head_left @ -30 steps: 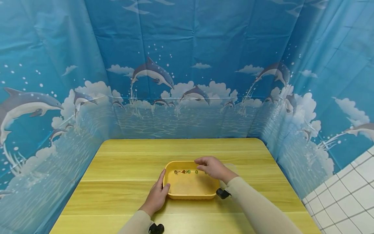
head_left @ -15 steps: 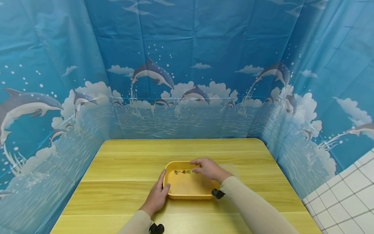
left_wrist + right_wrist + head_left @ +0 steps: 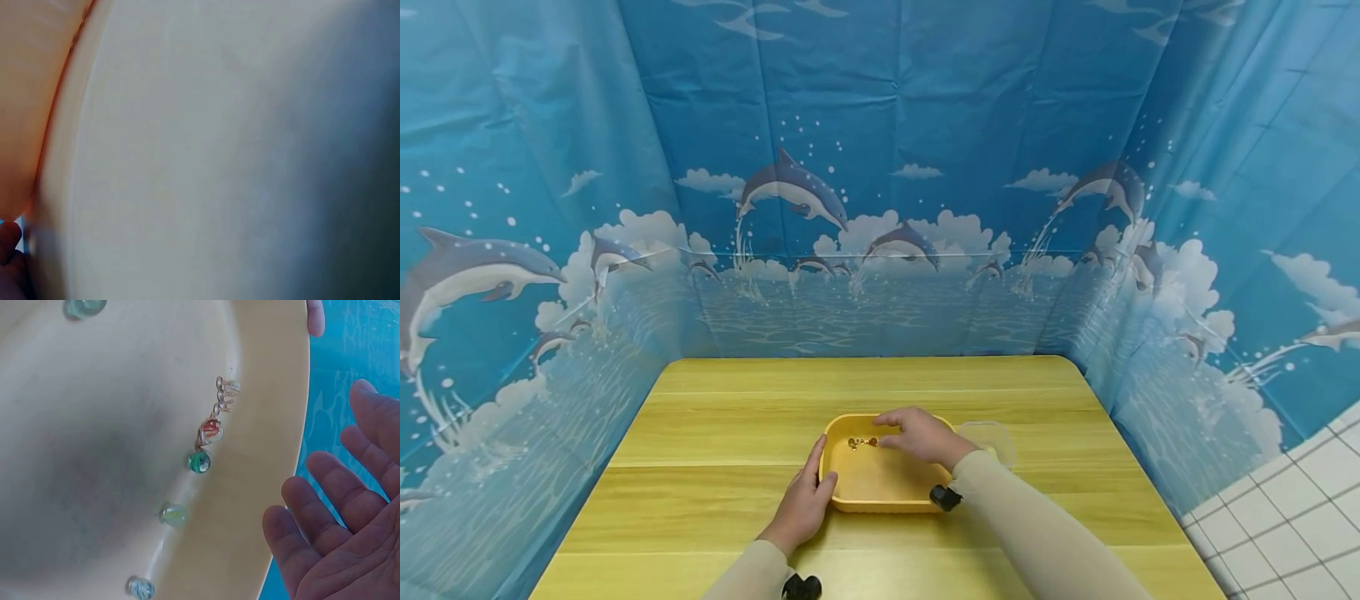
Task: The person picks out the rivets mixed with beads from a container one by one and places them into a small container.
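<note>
A shallow yellow tray (image 3: 880, 505) stands on the table. My left hand (image 3: 801, 504) holds its left side, fingers along the outside wall and thumb over the near-left rim. My right hand (image 3: 917, 435) is over the tray's far side, fingers slightly bent and apart, with nothing visible between them. Along one wall, in the right wrist view, lie small ring-ended metal pieces (image 3: 220, 397), a red-and-clear marble (image 3: 211, 430), a green marble (image 3: 199, 461), a pale green marble (image 3: 173, 514) and a blue-white marble (image 3: 140, 588). Another pale marble (image 3: 85, 307) lies apart.
To the right of the tray, partly behind the right wrist, lies a clear plastic container or lid (image 3: 991, 437). The wooden table (image 3: 715, 433) is enclosed by a blue dolphin-print curtain (image 3: 880, 308). White tiles (image 3: 1292, 508) show at right.
My right hand has moved left along the tray's far side, covering the green marbles in the head view and uncovering more of the clear plastic piece. My left hand has stayed still.
</note>
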